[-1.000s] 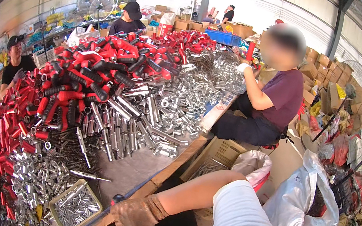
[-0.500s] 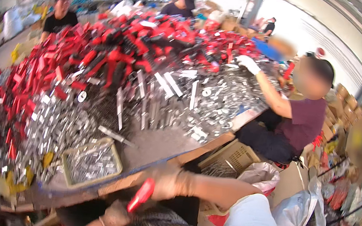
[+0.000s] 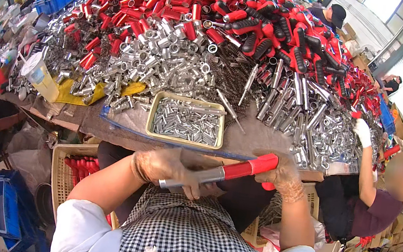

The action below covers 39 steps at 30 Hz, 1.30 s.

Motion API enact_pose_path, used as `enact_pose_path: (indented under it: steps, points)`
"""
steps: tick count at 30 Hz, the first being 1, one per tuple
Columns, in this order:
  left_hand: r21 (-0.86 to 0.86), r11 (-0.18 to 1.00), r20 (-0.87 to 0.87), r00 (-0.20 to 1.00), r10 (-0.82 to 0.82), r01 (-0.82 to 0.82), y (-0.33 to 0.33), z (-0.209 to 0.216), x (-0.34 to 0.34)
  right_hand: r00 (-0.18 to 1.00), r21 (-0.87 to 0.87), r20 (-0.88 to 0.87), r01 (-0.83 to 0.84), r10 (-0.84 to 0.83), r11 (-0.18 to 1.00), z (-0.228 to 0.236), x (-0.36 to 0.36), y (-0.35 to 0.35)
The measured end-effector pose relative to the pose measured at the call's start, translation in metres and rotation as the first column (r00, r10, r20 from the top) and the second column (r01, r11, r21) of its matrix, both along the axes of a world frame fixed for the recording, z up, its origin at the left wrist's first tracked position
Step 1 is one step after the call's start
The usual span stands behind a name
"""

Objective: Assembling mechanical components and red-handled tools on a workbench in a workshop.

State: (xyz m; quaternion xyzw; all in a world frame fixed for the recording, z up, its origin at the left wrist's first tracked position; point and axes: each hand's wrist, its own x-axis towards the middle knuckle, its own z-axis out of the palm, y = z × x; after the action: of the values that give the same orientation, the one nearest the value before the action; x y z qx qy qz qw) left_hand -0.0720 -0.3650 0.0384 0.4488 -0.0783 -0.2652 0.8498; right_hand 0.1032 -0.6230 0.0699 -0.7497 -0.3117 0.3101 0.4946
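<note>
Held level in front of my apron is a tubular tool [image 3: 239,170] with a red grip, a red sleeve and a silver barrel. My right hand [image 3: 285,176], in a thin glove, wraps round its red grip end. Gloved too, my left hand [image 3: 169,167] is slightly blurred and has its fingers closed round the silver barrel near the free end. Just beyond the tool, at the table edge, a cream tray [image 3: 149,118] holds many small metal pins. A long thin rod [image 3: 231,110] lies beside the tray.
Behind the tray rise heaps of silver collars [image 3: 169,61], red sleeves [image 3: 175,5], dark springs [image 3: 232,78] and red-and-black handles [image 3: 297,41]. A drink cup [image 3: 41,76] stands at left. A co-worker's white-gloved hand [image 3: 362,132] reaches in at right. Crates [image 3: 63,162] sit below the table.
My view has swung, bringing the table edge and tray to the middle. The tool, earlier a blurred red piece between my hands, now lies level with its silver barrel showing.
</note>
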Motion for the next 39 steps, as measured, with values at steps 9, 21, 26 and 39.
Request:
enact_pose_path:
  steps: [9, 21, 26, 39]
  points:
    - [-0.013, 0.741, 0.182, 0.727, 0.662, -0.672, 0.041, 0.003, -0.004, 0.619, 0.059, -0.781, 0.196, -0.077, 0.979, -0.029, -0.041, 0.025]
    - [-0.249, 0.548, 0.252, 0.492, 0.833, -0.799, 0.059, 0.008, -0.020, -0.057, 0.221, -0.975, -0.281, 0.214, 0.934, -0.062, -0.102, 0.123]
    - [-0.295, 0.515, 0.180, 0.483, 0.857, -0.805, 0.069, 0.010, -0.038, -0.140, 0.321, -0.947, -0.486, 0.290, 0.813, -0.058, -0.107, 0.141]
    - [0.299, 0.387, 0.364, 0.479, 0.799, -0.873, 0.062, -0.010, -0.108, 0.696, -0.312, 0.301, -0.575, 0.652, 0.757, 0.007, -0.049, 0.187]
